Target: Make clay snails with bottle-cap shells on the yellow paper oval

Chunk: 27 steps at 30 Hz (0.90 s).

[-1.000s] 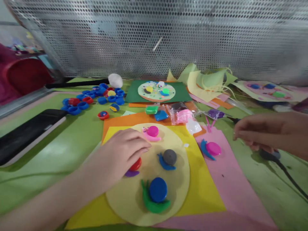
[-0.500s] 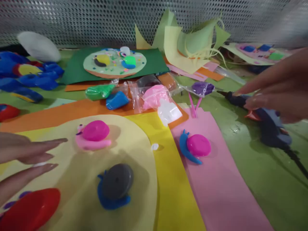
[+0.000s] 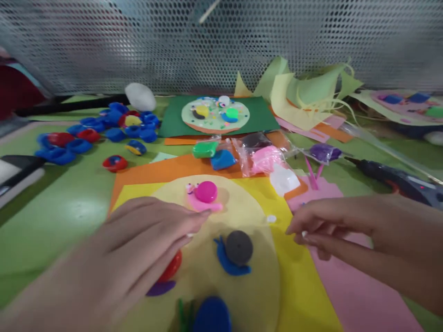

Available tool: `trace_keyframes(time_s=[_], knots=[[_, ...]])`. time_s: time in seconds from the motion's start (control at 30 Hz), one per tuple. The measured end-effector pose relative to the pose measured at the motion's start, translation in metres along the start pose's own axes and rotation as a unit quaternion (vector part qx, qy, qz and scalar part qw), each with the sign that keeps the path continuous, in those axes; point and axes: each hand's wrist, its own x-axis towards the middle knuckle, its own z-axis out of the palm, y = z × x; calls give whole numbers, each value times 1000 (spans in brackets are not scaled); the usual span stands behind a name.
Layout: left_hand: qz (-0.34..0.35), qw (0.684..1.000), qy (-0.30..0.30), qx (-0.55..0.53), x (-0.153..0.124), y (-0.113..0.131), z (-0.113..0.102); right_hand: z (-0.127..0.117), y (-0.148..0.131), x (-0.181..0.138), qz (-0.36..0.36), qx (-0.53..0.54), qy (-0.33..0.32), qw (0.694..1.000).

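left hand (image 3: 145,240) is laid flat, fingers open, nothing gripped; the palm is rested on the red cap (image 3: 172,267) at the left edge of the pale yellow disc (image 3: 258,286), near the front edge of the worktop (image 3: 69,207). right hand (image 3: 332,226) is held over the pink sheet (image 3: 346,299), fingertips drawn together; anything pinched cannot be told. pink snail (image 3: 204,196) and grey snail (image 3: 237,251) are seen between the 2 hands.

Glossy green tabletop (image 3: 69,207); matt yellow paper disc (image 3: 249,272); perforated metal screen (image 3: 242,41); shiny plastic caps (image 3: 114,133).
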Motion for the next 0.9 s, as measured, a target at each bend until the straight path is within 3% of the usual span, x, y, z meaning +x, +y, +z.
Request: trace_keyframes(time_s=[0.07, 0.2, 0.33, 0.5, 0.73, 0.9], knots=[[40, 999, -6, 12, 12, 12, -2, -2, -9, 9, -8, 17, -42, 999], [-2, 1000, -30, -7, 16, 18, -3, -3, -9, 15, 15, 15, -103, 994], [-40, 998, -33, -28, 18, 20, -8, 1, -11, 14, 13, 5, -80, 997], [-66, 997, -30, -37, 24, 19, -17, 5, -24, 18, -3, 3, -128, 992], [-148, 987, 40, -41, 29, 13, -33, 16, -25, 22, -32, -6, -126, 991], [-105, 990, -15, -90, 28, 18, -24, 20, -23, 22, -44, 0, -103, 994]])
